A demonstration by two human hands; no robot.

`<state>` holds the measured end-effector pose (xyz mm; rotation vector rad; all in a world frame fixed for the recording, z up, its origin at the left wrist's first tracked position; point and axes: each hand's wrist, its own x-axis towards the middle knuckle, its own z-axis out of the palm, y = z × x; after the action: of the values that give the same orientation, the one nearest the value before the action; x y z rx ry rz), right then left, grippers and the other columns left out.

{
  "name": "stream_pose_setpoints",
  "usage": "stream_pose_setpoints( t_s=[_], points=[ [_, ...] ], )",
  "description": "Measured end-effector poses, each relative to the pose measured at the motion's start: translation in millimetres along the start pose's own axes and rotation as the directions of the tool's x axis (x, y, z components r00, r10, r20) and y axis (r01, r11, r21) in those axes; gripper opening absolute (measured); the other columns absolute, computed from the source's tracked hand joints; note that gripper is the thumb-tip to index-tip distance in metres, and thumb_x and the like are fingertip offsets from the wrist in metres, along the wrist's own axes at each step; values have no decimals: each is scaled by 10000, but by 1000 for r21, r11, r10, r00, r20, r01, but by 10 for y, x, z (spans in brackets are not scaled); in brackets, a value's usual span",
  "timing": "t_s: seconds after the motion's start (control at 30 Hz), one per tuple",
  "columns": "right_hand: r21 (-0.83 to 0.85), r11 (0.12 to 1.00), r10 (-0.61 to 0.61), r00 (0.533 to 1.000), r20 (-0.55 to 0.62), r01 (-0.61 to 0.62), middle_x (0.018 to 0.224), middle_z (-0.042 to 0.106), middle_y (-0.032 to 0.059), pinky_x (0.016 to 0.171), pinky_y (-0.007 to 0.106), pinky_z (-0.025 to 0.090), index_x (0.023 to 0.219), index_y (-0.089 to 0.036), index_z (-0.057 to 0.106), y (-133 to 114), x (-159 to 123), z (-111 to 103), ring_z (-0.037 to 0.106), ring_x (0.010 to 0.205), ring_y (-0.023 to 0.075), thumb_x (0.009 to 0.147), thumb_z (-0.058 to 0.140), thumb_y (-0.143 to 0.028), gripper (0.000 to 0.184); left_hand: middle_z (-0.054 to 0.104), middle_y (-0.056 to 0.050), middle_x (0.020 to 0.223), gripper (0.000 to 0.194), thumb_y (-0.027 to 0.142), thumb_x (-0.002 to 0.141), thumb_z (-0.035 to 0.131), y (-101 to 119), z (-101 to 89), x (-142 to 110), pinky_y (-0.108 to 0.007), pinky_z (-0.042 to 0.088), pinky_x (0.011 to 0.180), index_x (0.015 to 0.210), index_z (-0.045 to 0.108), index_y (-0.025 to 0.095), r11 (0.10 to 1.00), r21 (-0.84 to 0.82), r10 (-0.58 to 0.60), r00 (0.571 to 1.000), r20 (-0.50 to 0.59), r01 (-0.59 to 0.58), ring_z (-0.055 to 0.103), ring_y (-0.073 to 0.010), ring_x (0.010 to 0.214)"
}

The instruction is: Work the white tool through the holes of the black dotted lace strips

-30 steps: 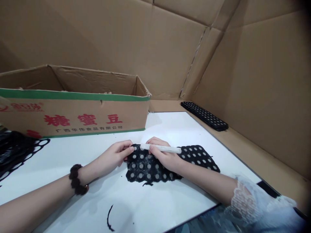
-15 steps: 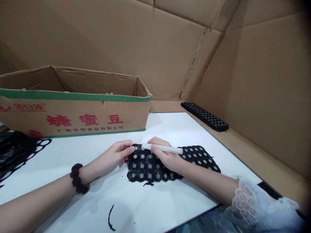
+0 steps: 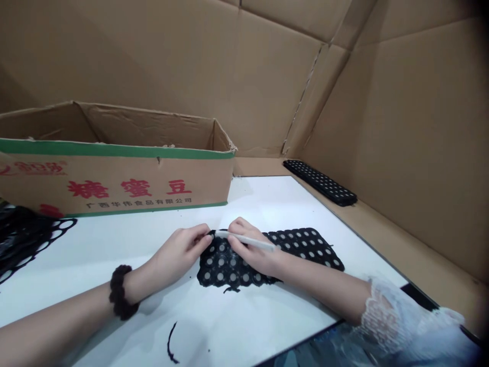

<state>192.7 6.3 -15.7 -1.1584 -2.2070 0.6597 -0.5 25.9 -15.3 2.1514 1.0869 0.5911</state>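
Observation:
A black sheet (image 3: 237,263) dotted with rows of pale round discs lies flat on the white tabletop. My left hand (image 3: 190,246) is closed at its upper left corner, thumb and fingers pinching the edge. Over the sheet's upper edge, my right hand (image 3: 253,247) grips a slim white pen-shaped tool (image 3: 248,241). The tool's left end points at the pinched corner, close to my left thumb; its very tip is too small to make out. My right hand and wrist cover the middle of the sheet.
An open cardboard box (image 3: 126,178) stands at the back left. Tangled black ring-shaped scraps (image 3: 26,242) lie at the left edge. Similar dotted black sheets (image 3: 320,182) rest on cardboard at the back right. A thin curved black strip (image 3: 171,342) lies in front. Cardboard walls (image 3: 171,56) surround the table.
My right hand has shifted slightly left with the white tool, whose end is now nearer the left thumb. The tool's angle has steepened. My left hand still pinches the corner.

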Motion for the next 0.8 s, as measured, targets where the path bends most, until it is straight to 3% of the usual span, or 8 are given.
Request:
stream_pose_setpoints(
  t_s=[0.13,0.27,0.37,0.5,0.6,0.8],
  points=[
    [0,1000,15,1000,-12,-15,825,425,15,714,289,392,717,-197,425,4,12,18,455,755,133,866,363,-255,171,425,42,566,254,337,865,363,49,20,-32,-243,280,525,654,370,196,997,82,-1,999,-46,4,394,-122,535],
    [236,969,116,982,-152,-78,686,444,-10,680,269,367,619,-194,380,47,41,-40,445,694,128,869,316,-216,259,455,47,592,273,381,859,367,-40,-10,25,-225,312,483,664,393,192,985,-154,-81,997,18,83,411,-99,478],
    [301,952,92,988,-124,-51,735,504,3,736,271,365,556,-184,388,76,46,-78,478,758,133,852,328,-173,302,445,54,593,291,410,852,375,-115,-20,69,-213,318,437,667,400,187,941,-306,-125,989,80,144,404,-78,422],
    [284,959,2,997,-73,19,759,518,19,806,272,365,508,-183,405,74,30,-79,492,888,150,823,372,-129,321,392,65,555,296,401,854,394,-106,-13,69,-204,298,427,649,381,187,922,-351,-143,987,76,160,363,-72,423],
    [296,954,-9,996,-92,36,752,510,22,830,276,367,512,-184,416,68,20,-78,488,915,153,819,378,-121,316,407,57,587,282,403,865,396,-60,-22,47,-202,327,479,686,412,186,911,-381,-128,986,104,158,382,-83,496],
    [326,945,14,993,-114,24,767,508,33,855,308,369,533,-184,448,75,14,-105,477,927,167,832,373,-174,308,581,-22,896,204,339,836,492,-80,-23,45,-279,413,746,962,532,183,817,-558,18,960,279,147,522,-159,827]
  ],
)
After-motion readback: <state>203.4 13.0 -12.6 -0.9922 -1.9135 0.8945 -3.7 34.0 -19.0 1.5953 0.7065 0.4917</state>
